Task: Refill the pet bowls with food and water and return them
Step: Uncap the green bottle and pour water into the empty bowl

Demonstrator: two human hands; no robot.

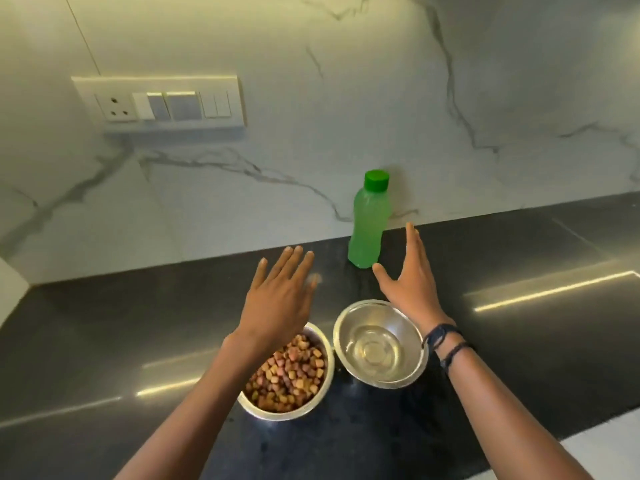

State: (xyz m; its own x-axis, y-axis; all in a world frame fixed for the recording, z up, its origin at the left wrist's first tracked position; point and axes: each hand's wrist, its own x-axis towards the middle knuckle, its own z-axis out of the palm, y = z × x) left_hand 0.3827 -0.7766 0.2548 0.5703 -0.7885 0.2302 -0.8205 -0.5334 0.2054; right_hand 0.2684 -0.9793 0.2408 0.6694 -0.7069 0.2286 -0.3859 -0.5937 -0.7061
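Observation:
Two steel bowls stand side by side on the black counter [104,341]. The left bowl [320,393] holds brown and tan kibble; my left forearm crosses over part of it. The right bowl [349,327] holds clear water. A capped green bottle [369,223] stands upright behind them by the marble wall. My left hand [280,299] hovers above the counter beyond the kibble bowl, fingers straight, holding nothing. My right hand [410,278] is open with its thumb spread, just right of the bottle's base, apart from it.
A white marble backsplash rises behind the counter, with a switch and socket panel [159,102] at upper left. The counter's front edge and pale floor [606,445] show at lower right.

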